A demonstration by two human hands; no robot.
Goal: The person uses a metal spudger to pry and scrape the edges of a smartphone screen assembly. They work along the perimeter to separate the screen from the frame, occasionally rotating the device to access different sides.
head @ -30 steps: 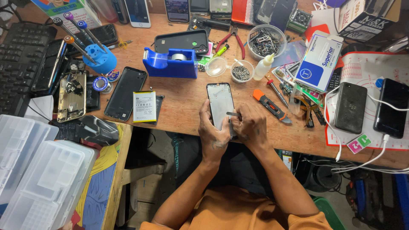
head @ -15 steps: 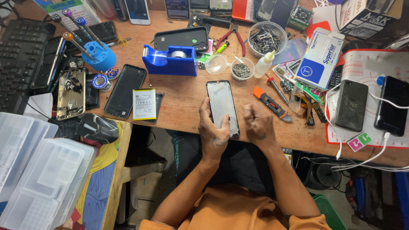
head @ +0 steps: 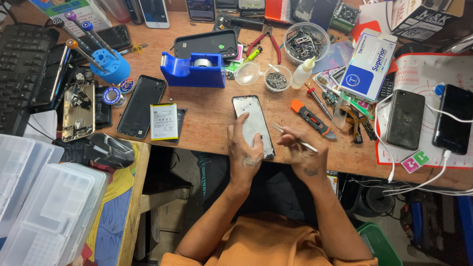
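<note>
A phone frame (head: 251, 120) with a pale inner face lies on the wooden desk (head: 207, 123) near its front edge. My left hand (head: 245, 152) rests on its lower left side and holds it down. My right hand (head: 301, 155) hovers just right of the phone and pinches thin metal tweezers (head: 290, 138), which point up and left toward the phone. An orange and black utility knife (head: 310, 118) lies just beyond my right hand.
A blue tape dispenser (head: 194, 69), two small dishes of screws (head: 276, 79), a glue bottle (head: 302, 74), a blue screwdriver stand (head: 109, 66), a loose battery (head: 163, 121), a dark back cover (head: 141, 106), several phones and a keyboard (head: 19, 64) crowd the desk. Clear plastic boxes (head: 44, 207) sit lower left.
My right hand has come off the phone and moved right, now holding tweezers. My left hand stays on the phone's lower left.
</note>
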